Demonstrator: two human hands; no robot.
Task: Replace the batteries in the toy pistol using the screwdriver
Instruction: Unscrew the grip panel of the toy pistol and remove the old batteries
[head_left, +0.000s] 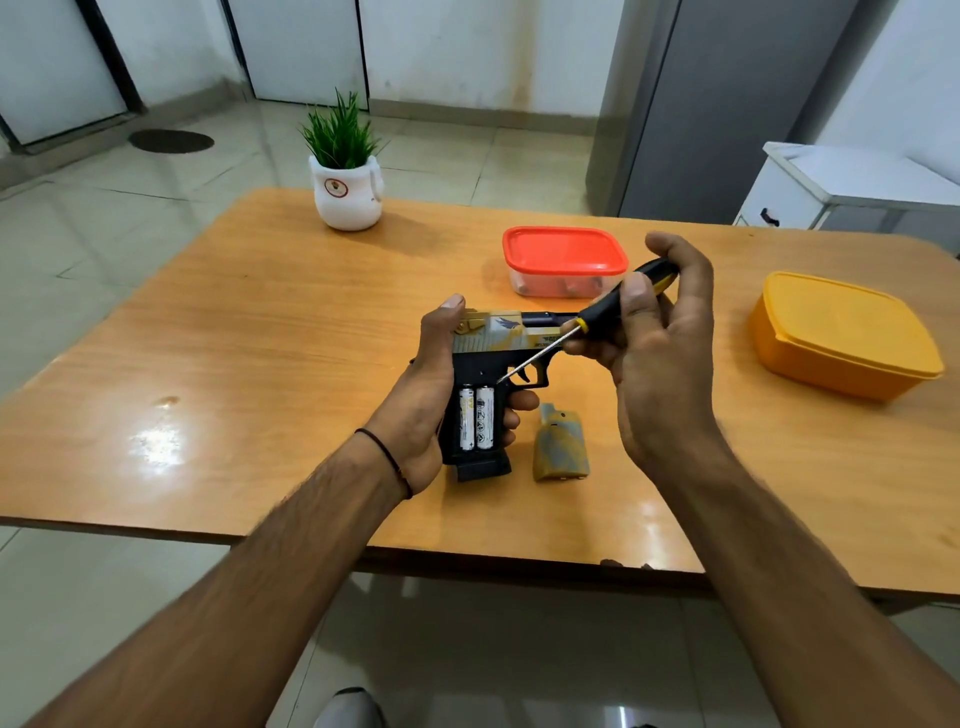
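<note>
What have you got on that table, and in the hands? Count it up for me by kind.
toy pistol: 1
batteries: 2
screwdriver: 1
grip cover: 1
lidded boxes: 2, the red-lidded box and the yellow box
potted plant: 1
Total: 8

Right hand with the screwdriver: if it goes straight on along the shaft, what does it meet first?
Probably the toy pistol, at the top of its open battery bay beside the batteries; the screwdriver tip looks nearly there, depth unclear.
</note>
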